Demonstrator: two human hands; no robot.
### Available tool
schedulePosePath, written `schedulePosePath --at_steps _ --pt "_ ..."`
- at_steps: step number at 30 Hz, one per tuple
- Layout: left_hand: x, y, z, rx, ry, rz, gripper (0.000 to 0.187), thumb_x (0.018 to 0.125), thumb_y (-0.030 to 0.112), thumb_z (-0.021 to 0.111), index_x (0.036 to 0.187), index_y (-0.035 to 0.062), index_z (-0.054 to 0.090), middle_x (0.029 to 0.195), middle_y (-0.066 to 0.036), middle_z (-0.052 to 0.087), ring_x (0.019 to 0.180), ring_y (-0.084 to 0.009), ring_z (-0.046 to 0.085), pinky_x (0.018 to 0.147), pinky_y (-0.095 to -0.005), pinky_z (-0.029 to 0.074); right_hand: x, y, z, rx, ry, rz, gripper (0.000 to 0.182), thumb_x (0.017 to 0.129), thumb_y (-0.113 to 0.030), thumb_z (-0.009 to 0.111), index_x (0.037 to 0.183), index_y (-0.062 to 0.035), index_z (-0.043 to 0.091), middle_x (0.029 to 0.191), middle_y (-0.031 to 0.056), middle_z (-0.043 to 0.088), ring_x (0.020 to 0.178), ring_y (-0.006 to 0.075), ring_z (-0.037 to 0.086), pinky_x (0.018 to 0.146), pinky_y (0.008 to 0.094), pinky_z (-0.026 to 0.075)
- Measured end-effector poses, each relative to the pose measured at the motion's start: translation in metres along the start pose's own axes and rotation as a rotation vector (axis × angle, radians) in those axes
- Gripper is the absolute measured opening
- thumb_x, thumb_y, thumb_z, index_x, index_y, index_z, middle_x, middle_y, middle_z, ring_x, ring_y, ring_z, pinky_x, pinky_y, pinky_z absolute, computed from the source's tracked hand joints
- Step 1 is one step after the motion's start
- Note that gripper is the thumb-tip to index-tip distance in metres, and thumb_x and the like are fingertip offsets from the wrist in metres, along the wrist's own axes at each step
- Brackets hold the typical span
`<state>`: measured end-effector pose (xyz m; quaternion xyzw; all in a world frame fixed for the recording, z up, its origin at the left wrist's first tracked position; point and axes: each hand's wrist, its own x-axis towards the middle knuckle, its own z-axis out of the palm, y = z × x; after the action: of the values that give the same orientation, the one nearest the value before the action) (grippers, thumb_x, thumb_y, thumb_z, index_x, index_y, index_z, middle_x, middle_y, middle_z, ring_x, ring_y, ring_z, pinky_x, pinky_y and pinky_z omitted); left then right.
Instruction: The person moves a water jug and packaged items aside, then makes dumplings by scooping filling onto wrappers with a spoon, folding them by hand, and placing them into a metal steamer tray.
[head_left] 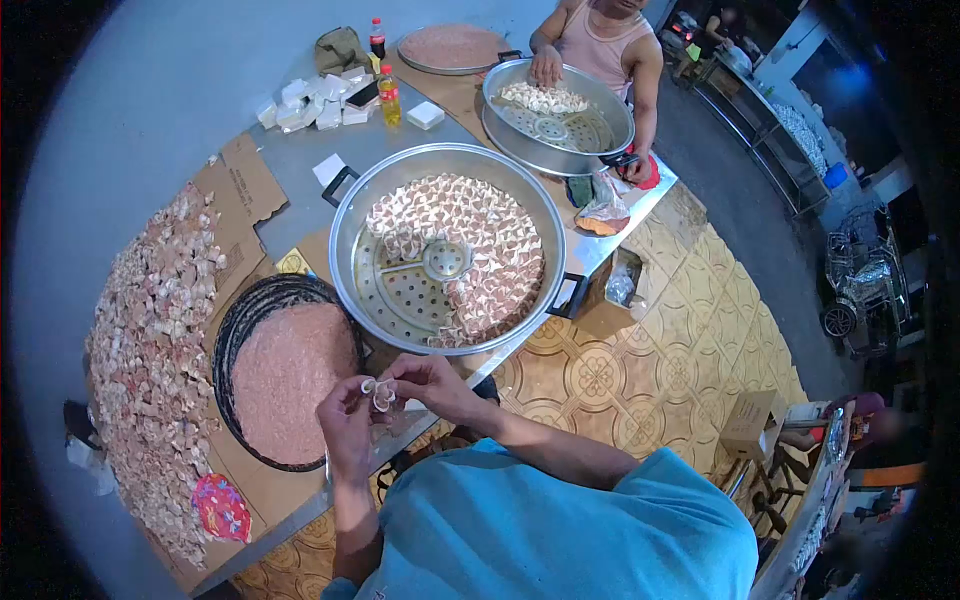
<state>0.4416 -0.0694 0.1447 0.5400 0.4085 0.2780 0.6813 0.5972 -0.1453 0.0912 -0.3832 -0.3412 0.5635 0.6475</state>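
Between my fingertips is a small, pale dumpling [381, 394], its thin wrapper partly folded. My left hand [345, 425] pinches it from the left, and my right hand [437, 386] pinches it from the right. Just beyond my hands stands a large metal steamer pan [342, 250] with a perforated bottom. Rows of small dumplings [490, 230] cover much of it, leaving holes bare at the lower left. Close to my left hand is a black basin [224, 345] of pink minced filling [290, 385].
A big heap of dumpling-like pieces [150, 370] covers the table's left side. Across the table, a co-worker's hand [546, 68] reaches into a second steamer pan [560, 160]. Bottles [389, 98], white packets [300, 105] and a filling tray [450, 70] stand behind. A cardboard box [608, 305] sits right.
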Motion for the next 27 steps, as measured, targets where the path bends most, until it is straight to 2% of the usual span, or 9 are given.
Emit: schedulePosePath --at_steps 2,5,7,11,16,17,20,25,27 --pt "0.008 0.005 0.008 -0.016 -0.022 -0.063 0.017 0.091 -0.001 0.059 0.106 -0.0024 0.066 0.087 -0.008 0.068 0.074 -0.0145 0.067 0.061 -0.0258 0.058 0.001 -0.008 -0.011 0.031 0.048 0.093 0.021 0.095 -0.006 0.062 0.114 0.0026 0.066 0.111 0.0084 0.065 0.091 0.0144 0.065 0.079 0.0280 0.055" --pt "0.017 0.002 0.023 0.097 -0.022 -0.031 0.028 0.085 -0.008 0.062 0.113 -0.0045 0.065 0.104 -0.009 0.066 0.085 -0.0171 0.067 0.068 -0.0286 0.059 -0.002 -0.017 -0.020 0.026 0.203 -0.030 0.023 0.091 0.001 0.065 0.114 0.0031 0.066 0.107 0.0082 0.064 0.089 0.0135 0.064 0.077 0.0280 0.054" --pt "0.018 -0.001 0.035 0.256 -0.057 -0.037 0.030 0.084 -0.010 0.062 0.113 -0.0048 0.066 0.109 -0.010 0.064 0.090 -0.0178 0.067 0.069 -0.0289 0.060 -0.009 -0.019 -0.033 -0.384 0.174 -0.137 0.026 0.086 0.003 0.067 0.112 -0.0011 0.069 0.099 0.0068 0.065 0.094 0.0167 0.063 0.082 0.0298 0.053" --pt "0.025 0.005 0.071 0.318 -0.100 -0.206 0.035 0.088 -0.009 0.060 0.121 -0.0021 0.063 0.105 -0.010 0.067 0.092 -0.0160 0.067 0.075 -0.0260 0.056 -0.023 -0.017 -0.055 -0.600 0.189 -0.186 0.027 0.081 0.003 0.070 0.107 -0.0031 0.070 0.095 0.0116 0.063 0.086 0.0279 0.065 0.071 0.0348 0.053" --pt "0.049 0.011 0.107 0.692 -0.305 -0.178 0.041 0.076 -0.001 0.072 0.117 0.0052 0.067 0.105 -0.009 0.071 0.092 -0.0173 0.068 0.087 -0.0299 0.052 -0.028 -0.058 -0.107 -0.554 0.018 -0.052 0.025 0.082 0.002 0.069 0.106 -0.0024 0.067 0.091 0.0124 0.065 0.080 0.0293 0.066 0.072 0.0366 0.054" --pt "0.062 0.014 0.111 0.735 -0.360 -0.227 0.039 0.075 -0.001 0.071 0.113 0.0055 0.069 0.104 -0.010 0.071 0.092 -0.0179 0.068 0.087 -0.0305 0.052 -0.022 -0.065 -0.120 -0.632 0.090 -0.173 0.021 0.081 0.004 0.069 0.101 -0.0013 0.066 0.087 0.0128 0.065 0.078 0.0296 0.066 0.070 0.0366 0.054" --pt "0.108 0.013 0.118 0.780 -0.320 -0.135 0.037 0.072 -0.005 0.072 0.108 0.0037 0.070 0.105 -0.013 0.070 0.094 -0.0236 0.068 0.088 -0.0332 0.052 -0.014 -0.071 -0.160 -0.751 0.260 -0.132 0.019 0.082 0.007 0.065 0.098 -0.0015 0.065 0.086 0.0129 0.066 0.075 0.0252 0.066 0.066 0.0327 0.052" --pt "0.187 -0.041 0.123 1.014 -0.473 -0.062 0.038 0.072 -0.010 0.069 0.109 -0.0004 0.069 0.105 -0.019 0.068 0.096 -0.0303 0.067 0.087 -0.0374 0.053 -0.004 -0.051 -0.165 -1.021 0.257 -0.273 0.028 0.078 0.013 0.058 0.101 -0.0017 0.063 0.091 0.0144 0.065 0.072 0.0279 0.065 0.061 0.0343 0.051" --pt "0.198 -0.063 0.126 1.074 -0.494 -0.274 0.031 0.081 -0.006 0.059 0.110 -0.0017 0.068 0.105 -0.022 0.067 0.094 -0.0337 0.065 0.085 -0.0398 0.051 -0.001 -0.053 -0.160 -1.064 0.298 -0.262 0.029 0.077 0.014 0.059 0.102 -0.0014 0.064 0.090 0.0144 0.065 0.072 0.0292 0.065 0.059 0.0356 0.052"
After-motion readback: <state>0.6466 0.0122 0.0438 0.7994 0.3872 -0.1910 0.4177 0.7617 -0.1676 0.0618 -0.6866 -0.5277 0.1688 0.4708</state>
